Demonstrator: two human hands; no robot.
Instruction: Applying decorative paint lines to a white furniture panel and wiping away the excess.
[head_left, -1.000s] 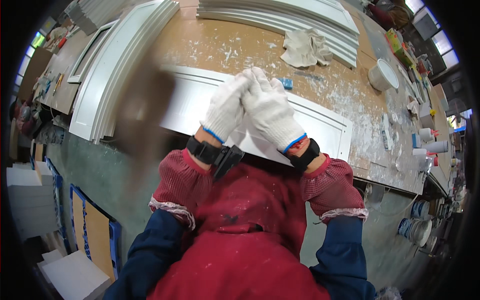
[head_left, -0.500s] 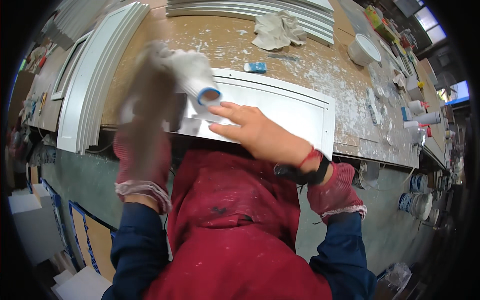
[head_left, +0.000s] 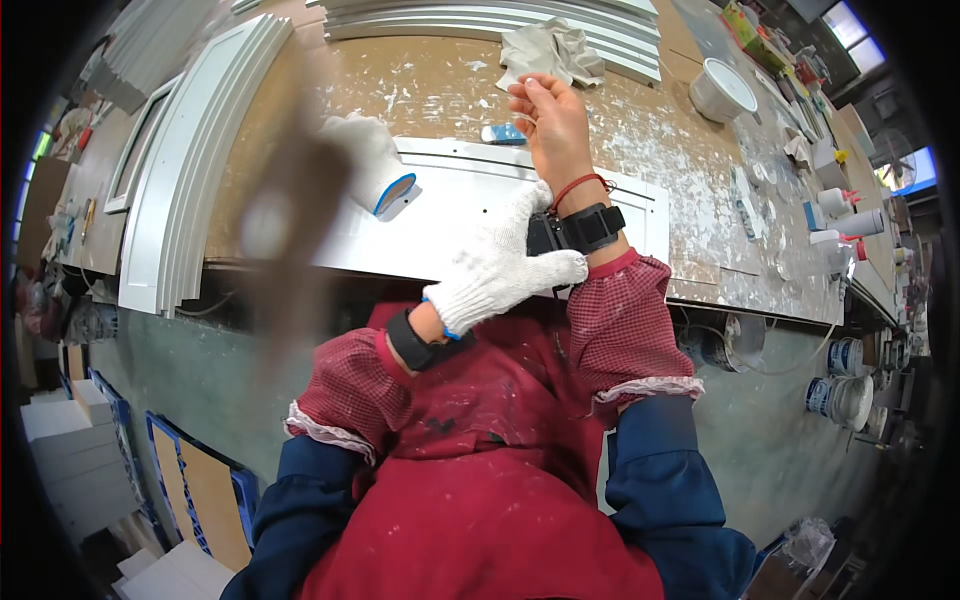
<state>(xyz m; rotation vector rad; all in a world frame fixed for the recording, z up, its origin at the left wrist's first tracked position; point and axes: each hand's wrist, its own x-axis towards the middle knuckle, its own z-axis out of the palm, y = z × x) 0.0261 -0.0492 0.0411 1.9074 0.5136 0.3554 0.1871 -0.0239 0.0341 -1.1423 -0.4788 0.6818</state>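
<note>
My left hand (head_left: 485,270), in a white knitted glove with a blue cuff edge, is closed around a black wrist strap (head_left: 592,229) with a dark box-shaped part on my right wrist. My right hand (head_left: 555,120) is bare, raised above the bench with its fingers loosely curled and apart, holding nothing. A red cord bracelet (head_left: 580,185) sits just above that strap. A second white glove (head_left: 365,165) rests at the left end of a white framed panel (head_left: 430,215), its blue-edged opening facing me. Another black strap (head_left: 410,342) circles my left wrist.
White panels (head_left: 190,190) lean in a stack at left; more strips (head_left: 480,25) lie behind. A crumpled cloth (head_left: 550,55), a blue-and-white block (head_left: 502,134) and a white bucket (head_left: 724,90) stand on the paint-spotted bench (head_left: 690,150). A blurred brown shape (head_left: 295,200) covers part of the left.
My gloved left hand has come from behind the blur at left onto my right wrist. The right hand has swung up and away from the loose glove, which has shifted slightly left.
</note>
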